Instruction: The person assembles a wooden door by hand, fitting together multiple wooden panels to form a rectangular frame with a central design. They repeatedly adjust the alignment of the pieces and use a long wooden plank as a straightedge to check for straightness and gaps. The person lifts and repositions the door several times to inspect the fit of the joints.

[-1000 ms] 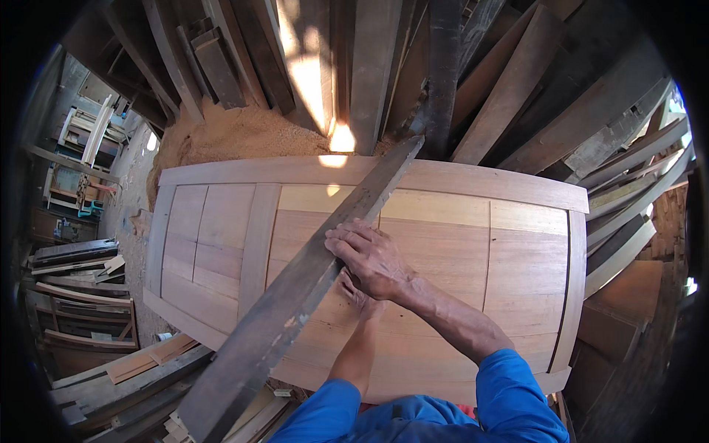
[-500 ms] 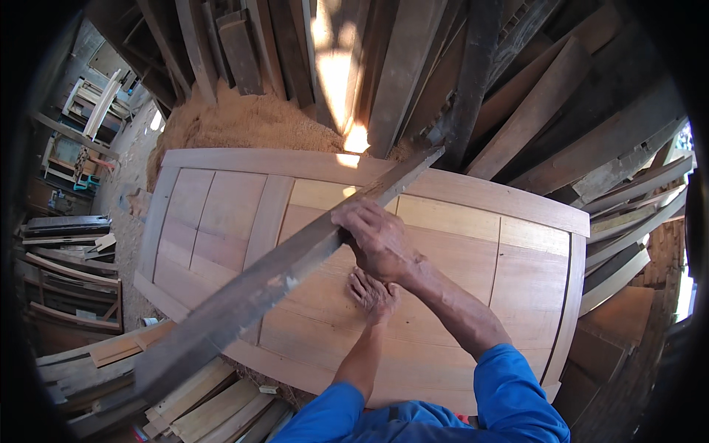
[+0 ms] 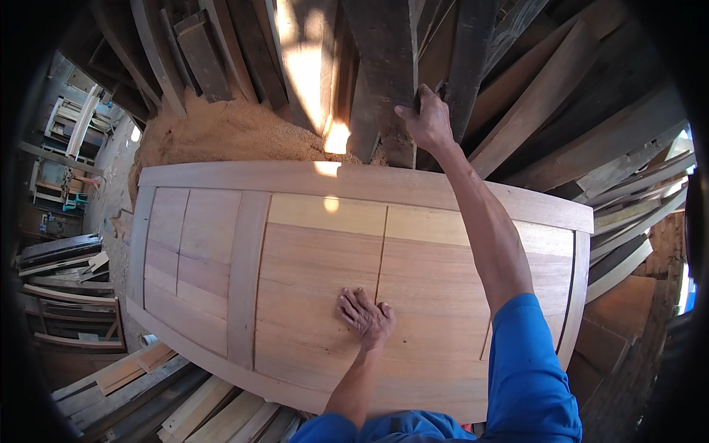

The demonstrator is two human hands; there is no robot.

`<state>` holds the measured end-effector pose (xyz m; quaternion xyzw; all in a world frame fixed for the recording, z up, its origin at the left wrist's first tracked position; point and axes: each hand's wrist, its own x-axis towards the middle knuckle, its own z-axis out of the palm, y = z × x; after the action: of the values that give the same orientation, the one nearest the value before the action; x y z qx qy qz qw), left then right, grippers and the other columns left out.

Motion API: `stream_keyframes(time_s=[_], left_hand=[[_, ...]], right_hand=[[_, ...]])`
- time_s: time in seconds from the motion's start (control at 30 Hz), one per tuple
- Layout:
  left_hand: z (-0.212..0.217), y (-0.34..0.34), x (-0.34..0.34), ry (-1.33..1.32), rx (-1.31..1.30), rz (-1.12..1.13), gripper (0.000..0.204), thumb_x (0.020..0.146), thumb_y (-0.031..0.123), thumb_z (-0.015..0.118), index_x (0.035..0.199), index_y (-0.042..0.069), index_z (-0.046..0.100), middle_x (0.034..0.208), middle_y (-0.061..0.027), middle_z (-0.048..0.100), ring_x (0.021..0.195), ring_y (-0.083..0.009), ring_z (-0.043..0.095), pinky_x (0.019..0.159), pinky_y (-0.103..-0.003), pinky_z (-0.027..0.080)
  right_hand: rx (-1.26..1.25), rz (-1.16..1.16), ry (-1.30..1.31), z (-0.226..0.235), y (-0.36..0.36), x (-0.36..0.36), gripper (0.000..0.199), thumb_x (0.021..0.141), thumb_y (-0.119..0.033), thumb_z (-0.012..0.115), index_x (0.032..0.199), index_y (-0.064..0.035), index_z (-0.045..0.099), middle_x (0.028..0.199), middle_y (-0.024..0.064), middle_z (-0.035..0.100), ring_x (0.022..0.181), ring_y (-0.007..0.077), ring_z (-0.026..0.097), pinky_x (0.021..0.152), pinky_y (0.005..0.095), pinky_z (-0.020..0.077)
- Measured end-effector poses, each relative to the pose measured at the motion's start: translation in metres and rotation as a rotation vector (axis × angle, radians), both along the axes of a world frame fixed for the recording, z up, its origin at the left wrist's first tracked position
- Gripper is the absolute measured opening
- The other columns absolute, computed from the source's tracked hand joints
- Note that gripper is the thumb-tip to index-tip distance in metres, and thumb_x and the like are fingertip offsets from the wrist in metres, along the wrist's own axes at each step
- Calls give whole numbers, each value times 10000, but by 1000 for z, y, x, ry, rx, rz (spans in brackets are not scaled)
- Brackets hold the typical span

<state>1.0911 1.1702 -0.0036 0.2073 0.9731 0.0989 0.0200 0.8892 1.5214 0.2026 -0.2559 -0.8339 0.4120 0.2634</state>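
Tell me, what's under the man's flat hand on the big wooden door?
Under the left hand you see only the pale boards of the door panel. The wood right beneath the palm is covered. The right hand grips a dark plank behind the door.

We are in a woodworking shop. Rough planks (image 3: 384,66) lean upper centre, sawdust (image 3: 221,133) heaps upper left. Unfinished panelled door (image 3: 310,244) fills mid-frame.

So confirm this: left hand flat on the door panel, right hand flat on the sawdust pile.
Not quite. The head view shows the left hand flat on the door panel, but the right hand grips a dark upright plank, not the sawdust pile.
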Motion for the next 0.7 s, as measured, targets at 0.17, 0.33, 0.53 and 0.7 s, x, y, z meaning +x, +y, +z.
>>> stream_keyframes(time_s=[0.17,0.33,0.53,0.7], left_hand=[[4,1,-2,-8,-72,-2,702,835,368,536,1370,-42,339,1475,-356,274,1375,-527,226,1094,-659,146],[-1,-1,-4,-20,-67,-28,711,855,380,500,1380,-63,319,1484,-376,240,1380,-547,188,1088,-676,126],[1,3,-6,-39,-85,-29,702,880,390,477,1387,-61,299,1477,-384,243,1374,-556,193,1084,-680,131],[-2,-1,-5,-39,-67,-35,694,899,400,455,1390,-59,285,1481,-389,231,1372,-564,192,1083,-682,131]], right_hand=[[128,-104,-97,-17,25,-27,437,900,-172,654,1235,63,498,1102,270,650,1111,432,590,913,495,471],[157,-62,-338,-8,40,-43,527,941,-271,592,1328,50,433,1132,301,621,1151,438,568,953,492,464],[266,-324,-439,-34,87,-31,675,916,-349,610,1467,-76,331,1357,288,480,1236,462,498,1052,493,412],[326,-535,-303,-63,182,-3,892,819,-508,705,1453,-4,331,1356,275,505,1297,405,461,1088,449,369]])
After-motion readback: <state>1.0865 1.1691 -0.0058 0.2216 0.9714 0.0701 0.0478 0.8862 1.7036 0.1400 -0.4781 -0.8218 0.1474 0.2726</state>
